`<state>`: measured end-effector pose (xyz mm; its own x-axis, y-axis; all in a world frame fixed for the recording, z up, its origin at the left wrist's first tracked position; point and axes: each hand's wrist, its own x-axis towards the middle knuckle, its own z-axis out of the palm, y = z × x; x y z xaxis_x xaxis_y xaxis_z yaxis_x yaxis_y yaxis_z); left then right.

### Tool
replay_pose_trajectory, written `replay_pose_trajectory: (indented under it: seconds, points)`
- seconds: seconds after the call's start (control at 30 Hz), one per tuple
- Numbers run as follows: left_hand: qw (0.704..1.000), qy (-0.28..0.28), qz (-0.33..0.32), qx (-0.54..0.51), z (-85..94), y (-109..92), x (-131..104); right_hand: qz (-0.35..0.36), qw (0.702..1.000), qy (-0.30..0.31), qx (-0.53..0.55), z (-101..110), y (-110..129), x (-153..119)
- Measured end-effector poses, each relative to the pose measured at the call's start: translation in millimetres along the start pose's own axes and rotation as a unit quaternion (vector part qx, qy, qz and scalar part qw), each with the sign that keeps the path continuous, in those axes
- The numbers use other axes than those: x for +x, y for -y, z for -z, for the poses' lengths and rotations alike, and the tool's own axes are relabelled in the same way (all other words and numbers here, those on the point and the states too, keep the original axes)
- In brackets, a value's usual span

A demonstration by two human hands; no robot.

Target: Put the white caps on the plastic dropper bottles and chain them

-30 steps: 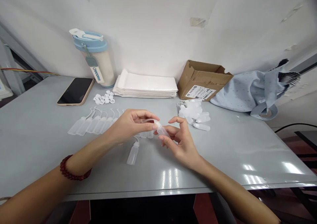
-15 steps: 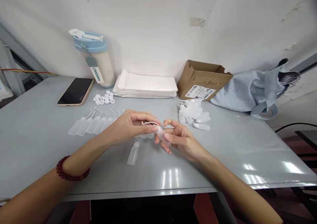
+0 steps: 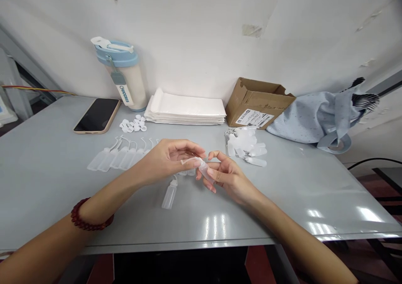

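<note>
Ref = carton [image 3: 259, 102]. Worktop [image 3: 301, 188] front edge runs well in front of it, passing under both forearms; right edge slants away off its right. Most room is front-right of carton. Tighter directly in front: bottle heap [image 3: 243, 144]; and front-left: bottle row [image 3: 117, 158], single bottle [image 3: 169, 195].

Held bottle [image 3: 204, 170] is front-left of carton, tilted; long axis diagonal, neck pointing away and left, base toward right palm, thin spout curving left. Right grip [image 3: 228, 177]: thumb and fingers closed round the body, index raised. Left grip [image 3: 171, 160]: thumb at neck; can't tell whether fingers close behind it.
</note>
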<state>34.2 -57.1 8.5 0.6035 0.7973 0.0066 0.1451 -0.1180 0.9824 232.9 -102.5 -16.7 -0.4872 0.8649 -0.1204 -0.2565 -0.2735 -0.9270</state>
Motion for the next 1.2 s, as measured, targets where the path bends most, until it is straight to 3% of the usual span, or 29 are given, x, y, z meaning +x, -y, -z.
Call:
replay_pose_trajectory:
  seconds: [0.2,0.43,0.57,0.73,1.2]
  points:
    - [0.997,-0.005,0.024,0.071,-3.9,-1.4,0.7,0.017,0.998,-0.019,-0.049,-1.2,-1.4,-1.3]
    - [0.993,-0.009,-0.013,0.113,-7.3,2.9,-1.4,-0.013,0.996,-0.047,-0.075,-1.8,0.6,-2.5]
    - [0.995,-0.001,-0.053,0.086,-9.0,1.8,-2.5,-0.025,0.999,-0.028,-0.021,2.3,1.2,-1.1]
    - [0.990,0.021,-0.091,0.106,-8.5,0.2,-3.4,-0.097,0.994,0.006,0.059,5.7,3.3,0.6]
    - [0.994,0.022,-0.011,0.103,-7.0,-0.5,-0.8,-0.079,0.995,-0.055,-0.028,-1.9,6.3,-2.8]
